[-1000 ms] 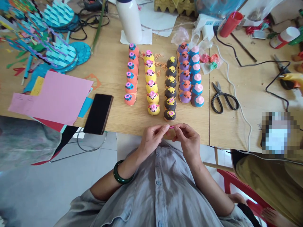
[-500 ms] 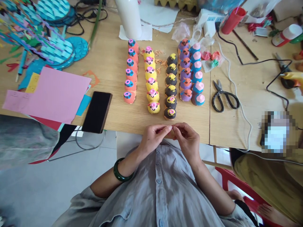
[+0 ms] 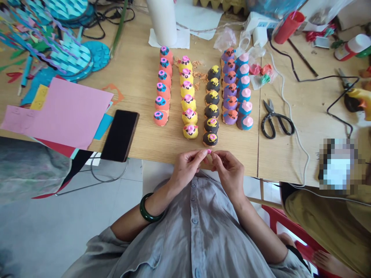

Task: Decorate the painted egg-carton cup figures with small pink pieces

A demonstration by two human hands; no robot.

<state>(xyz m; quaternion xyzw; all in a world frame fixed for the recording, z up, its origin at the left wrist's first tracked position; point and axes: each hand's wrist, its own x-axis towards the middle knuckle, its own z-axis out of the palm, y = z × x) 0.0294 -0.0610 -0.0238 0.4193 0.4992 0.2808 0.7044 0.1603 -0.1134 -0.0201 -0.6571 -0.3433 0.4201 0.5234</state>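
Note:
A small pink piece of clay (image 3: 209, 151) shows between the fingertips of both hands at the table's front edge. My left hand (image 3: 189, 164) pinches it from the left, thumb against fingers. From the right, my right hand (image 3: 230, 168) has its thumb and forefinger pressed together at the piece's edge. Just beyond the hands lies a row of black domed figures (image 3: 211, 111) with yellow tops; the nearest two carry pink bits. To their left run yellow figures (image 3: 189, 102) with pink tops and orange figures (image 3: 162, 90). Purple figures (image 3: 230, 89) and blue figures (image 3: 245, 94) stand to their right.
Black-handled scissors (image 3: 276, 119) lie right of the rows, beside a white cable (image 3: 285, 100). At left are a dark phone (image 3: 120, 135) and pink paper (image 3: 75, 112). A white cylinder (image 3: 162, 23) stands behind. People sit on both sides.
The pink piece now shows above my left fingertips, where it was mostly hidden before. The hands have barely moved; the view has shifted slightly.

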